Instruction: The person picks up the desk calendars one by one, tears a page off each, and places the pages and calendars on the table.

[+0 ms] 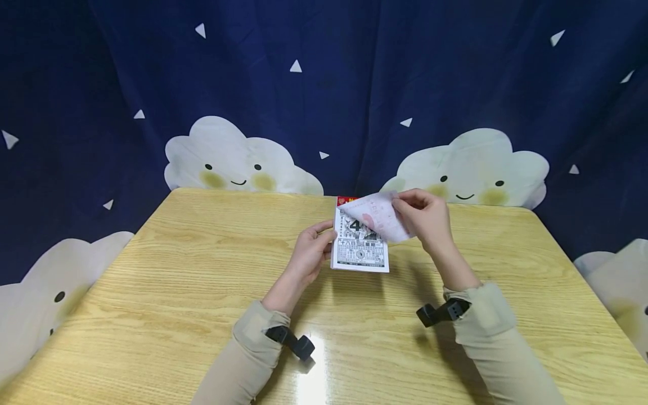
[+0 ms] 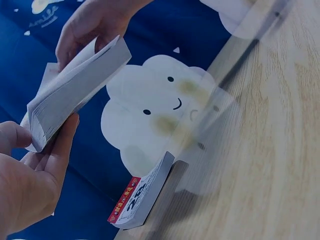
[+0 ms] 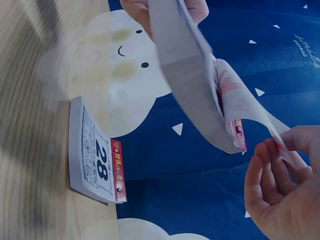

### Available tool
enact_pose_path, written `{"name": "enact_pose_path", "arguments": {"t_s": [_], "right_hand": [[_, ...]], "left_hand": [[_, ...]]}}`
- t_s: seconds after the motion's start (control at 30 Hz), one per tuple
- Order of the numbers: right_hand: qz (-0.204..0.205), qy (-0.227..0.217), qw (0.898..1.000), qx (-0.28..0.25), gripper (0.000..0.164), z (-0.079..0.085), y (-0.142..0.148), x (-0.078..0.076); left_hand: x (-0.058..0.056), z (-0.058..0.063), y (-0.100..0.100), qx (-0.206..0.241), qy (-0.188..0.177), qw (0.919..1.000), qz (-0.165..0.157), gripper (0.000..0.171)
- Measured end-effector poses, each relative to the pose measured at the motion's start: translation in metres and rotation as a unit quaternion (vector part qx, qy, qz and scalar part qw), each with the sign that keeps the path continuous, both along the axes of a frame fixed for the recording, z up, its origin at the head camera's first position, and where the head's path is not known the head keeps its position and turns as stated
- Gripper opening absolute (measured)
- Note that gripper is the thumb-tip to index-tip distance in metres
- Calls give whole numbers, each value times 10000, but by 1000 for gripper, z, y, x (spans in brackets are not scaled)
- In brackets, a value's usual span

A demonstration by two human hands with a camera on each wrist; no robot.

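Largest, we see the blue curtain [image 1: 334, 79]; before it spreads the wooden tabletop [image 1: 217, 264]; next come the left hand [image 1: 311, 253] and the right hand [image 1: 427, 216], each nearly closed; the left grips the side edge of a calendar pad [image 1: 360, 254], thumb in front, fingers behind, holding it above the tabletop; a second pad [image 3: 95, 155] rests near the far edge; least is the lifted leaf [image 1: 386, 216], pinched by the right thumb and fingertips; we judge a firm left hold and slow, even tension best, lest the paper rip or crease.
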State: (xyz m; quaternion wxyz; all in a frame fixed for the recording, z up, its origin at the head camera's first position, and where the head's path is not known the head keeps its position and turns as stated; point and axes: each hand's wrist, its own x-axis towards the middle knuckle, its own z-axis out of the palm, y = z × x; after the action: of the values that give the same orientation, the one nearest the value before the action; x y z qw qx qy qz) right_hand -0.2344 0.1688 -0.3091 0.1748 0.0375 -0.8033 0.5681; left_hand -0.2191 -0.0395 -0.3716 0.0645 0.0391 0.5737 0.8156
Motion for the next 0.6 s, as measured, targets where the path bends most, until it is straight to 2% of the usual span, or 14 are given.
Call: {"name": "enact_pose_path", "arguments": {"t_s": [0.17, 0.33, 0.47, 0.6], "right_hand": [[40, -63, 10000, -56, 22, 3, 1, -1], [59, -345, 9982, -483, 5, 5, 0, -1], [-102, -583, 9944, -875, 21, 3, -3, -2], [-255, -626, 9914, -1123, 25, 2, -6, -3]], "left_hand": [[0, 0, 0, -76, -80, 9999, 57, 36], [1, 2, 1, 169, -198, 9996, 60, 37], [1, 4, 1, 355, -185, 9992, 58, 38], [1, 4, 2, 369, -173, 9992, 47, 37]]}}
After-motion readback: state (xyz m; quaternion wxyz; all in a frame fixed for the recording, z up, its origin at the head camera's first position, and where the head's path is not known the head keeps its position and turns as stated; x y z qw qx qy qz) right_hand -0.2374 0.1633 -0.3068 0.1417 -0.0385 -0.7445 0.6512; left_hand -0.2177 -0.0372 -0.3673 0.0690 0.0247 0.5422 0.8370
